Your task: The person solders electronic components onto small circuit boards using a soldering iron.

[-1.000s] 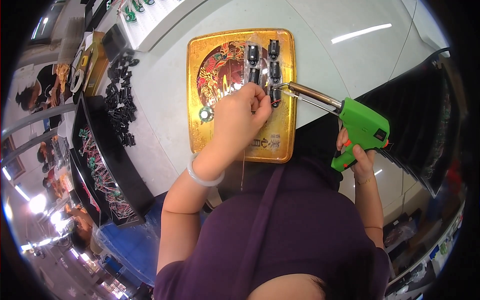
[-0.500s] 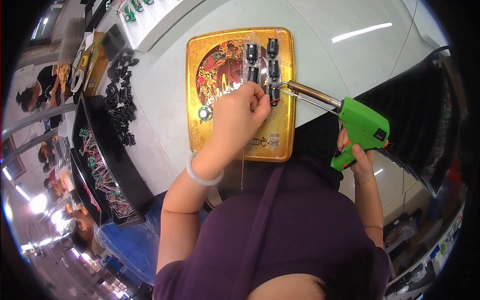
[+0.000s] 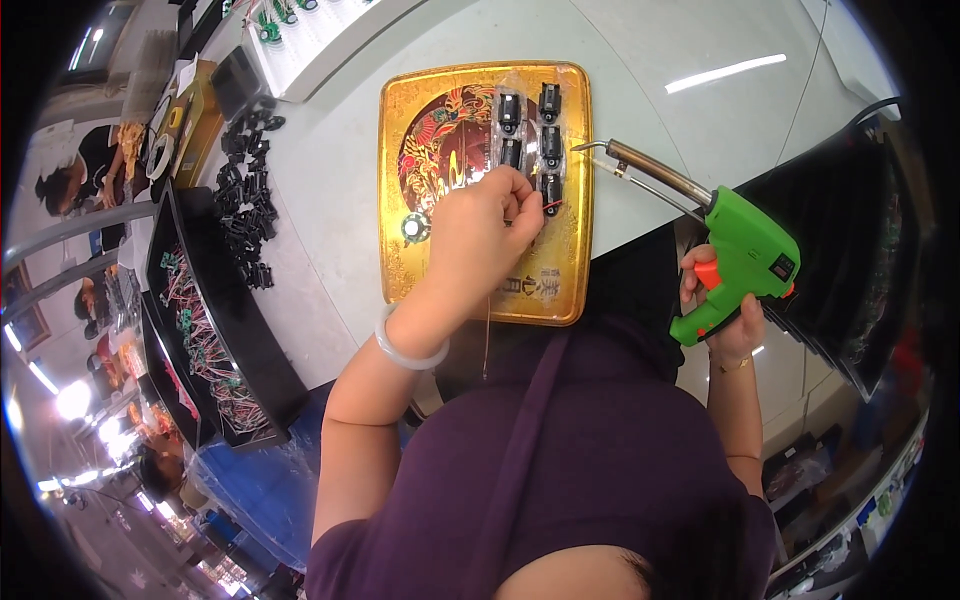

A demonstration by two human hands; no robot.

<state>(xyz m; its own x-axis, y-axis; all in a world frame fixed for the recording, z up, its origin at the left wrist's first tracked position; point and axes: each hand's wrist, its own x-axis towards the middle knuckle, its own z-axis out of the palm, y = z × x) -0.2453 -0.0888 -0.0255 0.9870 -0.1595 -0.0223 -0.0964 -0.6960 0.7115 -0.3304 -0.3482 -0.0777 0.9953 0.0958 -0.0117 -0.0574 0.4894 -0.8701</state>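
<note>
My left hand [image 3: 485, 220] is closed in a pinch over the right half of a gold tin lid [image 3: 460, 290]. A short red wire [image 3: 550, 206] runs from its fingertips to the nearest black plastic part [image 3: 552, 188] in the right column. Below the hand hangs a thin strand [image 3: 487, 345]; its upper end is hidden. In my right hand [image 3: 735, 320] is a green soldering gun [image 3: 745, 245], gripped by its handle. The gun's tip [image 3: 582, 147] is over the lid's right edge, apart from the parts. More black parts [image 3: 509, 112] stand in two columns.
A small round part [image 3: 414, 228] lies on the lid's left side. Loose black parts [image 3: 245, 190] are heaped at left, beside a black tray [image 3: 275, 385] of wired green boards. A white rack [image 3: 320, 55] stands at the far left. Black trays [image 3: 810, 210] are stacked at right.
The soldering gun has drawn back to the right, its tip leaving the black part by my left fingers. My left hand holds nearly the same place.
</note>
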